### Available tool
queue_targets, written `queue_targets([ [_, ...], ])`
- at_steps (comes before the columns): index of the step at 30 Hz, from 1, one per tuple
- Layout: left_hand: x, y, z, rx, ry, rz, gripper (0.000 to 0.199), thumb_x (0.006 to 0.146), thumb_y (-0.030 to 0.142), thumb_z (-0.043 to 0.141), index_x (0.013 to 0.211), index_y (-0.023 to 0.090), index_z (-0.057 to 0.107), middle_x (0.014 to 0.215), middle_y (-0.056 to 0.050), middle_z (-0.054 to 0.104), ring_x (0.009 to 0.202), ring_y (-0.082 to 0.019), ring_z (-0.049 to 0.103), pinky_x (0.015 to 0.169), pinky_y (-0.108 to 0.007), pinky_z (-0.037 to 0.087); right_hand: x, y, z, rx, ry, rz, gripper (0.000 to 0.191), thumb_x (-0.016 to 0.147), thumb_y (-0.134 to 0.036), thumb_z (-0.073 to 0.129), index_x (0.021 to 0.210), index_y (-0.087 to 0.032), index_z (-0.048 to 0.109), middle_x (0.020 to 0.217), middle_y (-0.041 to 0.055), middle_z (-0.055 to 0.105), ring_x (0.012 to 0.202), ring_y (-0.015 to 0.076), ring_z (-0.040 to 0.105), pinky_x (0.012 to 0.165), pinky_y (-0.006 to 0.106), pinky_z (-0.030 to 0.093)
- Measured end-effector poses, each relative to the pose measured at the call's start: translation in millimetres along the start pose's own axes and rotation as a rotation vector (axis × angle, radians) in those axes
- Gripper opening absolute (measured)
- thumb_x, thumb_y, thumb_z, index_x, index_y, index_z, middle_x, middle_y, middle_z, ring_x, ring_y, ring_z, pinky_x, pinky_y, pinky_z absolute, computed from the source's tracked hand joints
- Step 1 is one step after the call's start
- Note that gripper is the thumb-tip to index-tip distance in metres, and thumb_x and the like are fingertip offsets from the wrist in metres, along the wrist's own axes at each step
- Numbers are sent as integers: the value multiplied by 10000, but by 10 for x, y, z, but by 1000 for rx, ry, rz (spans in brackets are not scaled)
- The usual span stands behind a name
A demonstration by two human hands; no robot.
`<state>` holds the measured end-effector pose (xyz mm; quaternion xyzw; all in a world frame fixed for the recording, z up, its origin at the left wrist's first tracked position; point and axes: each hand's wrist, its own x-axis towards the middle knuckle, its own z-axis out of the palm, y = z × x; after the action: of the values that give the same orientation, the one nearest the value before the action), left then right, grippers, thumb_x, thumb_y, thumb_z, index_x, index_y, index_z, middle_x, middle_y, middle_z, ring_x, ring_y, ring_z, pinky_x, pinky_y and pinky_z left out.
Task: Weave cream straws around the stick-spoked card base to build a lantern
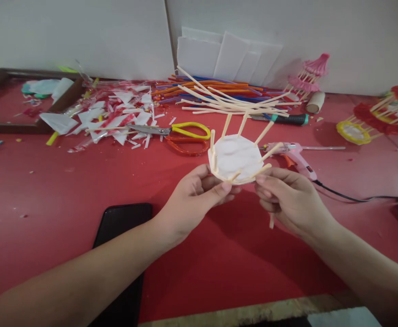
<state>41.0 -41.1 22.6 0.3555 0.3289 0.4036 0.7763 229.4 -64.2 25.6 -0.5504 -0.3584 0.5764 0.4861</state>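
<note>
Between my hands, above the table, is a round white disc (238,156) with several short cream posts standing around its rim. My left hand (199,195) grips the disc's near left edge, thumb on the front and fingers below. A cream pipe cleaner (271,221) runs along the near rim, and its loose end hangs under my right hand (286,195). That hand pinches it against the disc's near right edge. Just right of the disc lies a pink glue gun (297,159) with a clear glue stick in its back.
Yellow-and-red-handled scissors (185,131) lie beside white scraps (117,118). Behind are cream pipe cleaners (233,102), orange and blue ones, and white sheets (216,54) against the wall. A black phone (124,222), a brown frame (45,120), and pink (313,72) and red-and-yellow (372,113) models surround.
</note>
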Motion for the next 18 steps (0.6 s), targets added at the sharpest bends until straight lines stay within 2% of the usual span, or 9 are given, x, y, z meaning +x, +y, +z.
queue_targets([
  [2,-8,-9,18,20,-12,49,364,781,120,793,1119,167,667,1098,-47,776,1012,-136,718,911,-214,551,-23,45,39,38,13,-23,203,766,-324,753,677,-185,636,505,-72,416,422,40,326,370,190,232],
  [4,-21,-22,28,43,-6,68,370,776,121,799,1122,162,677,1101,-51,777,1044,-139,708,947,-211,529,-52,91,71,75,14,-54,204,790,-310,742,669,-188,633,501,-72,417,434,42,334,391,194,253],
  [8,-51,-43,28,62,26,36,231,786,204,806,996,155,723,964,-39,800,936,-131,733,889,-203,543,-99,159,130,158,4,-114,272,811,-288,730,600,-185,593,496,-66,429,436,40,331,405,202,259],
  [13,-60,-45,34,-2,39,39,124,770,215,818,853,172,737,824,11,785,805,-85,712,808,-176,543,-117,196,161,161,-23,-146,265,828,-255,716,602,-186,595,493,-65,446,437,41,343,402,195,270],
  [18,-53,-44,34,-39,16,67,96,774,182,807,851,196,751,855,22,776,838,-98,699,830,-206,538,-147,187,159,162,-54,-130,245,812,-252,731,611,-194,601,521,-52,513,434,46,369,385,188,313],
])
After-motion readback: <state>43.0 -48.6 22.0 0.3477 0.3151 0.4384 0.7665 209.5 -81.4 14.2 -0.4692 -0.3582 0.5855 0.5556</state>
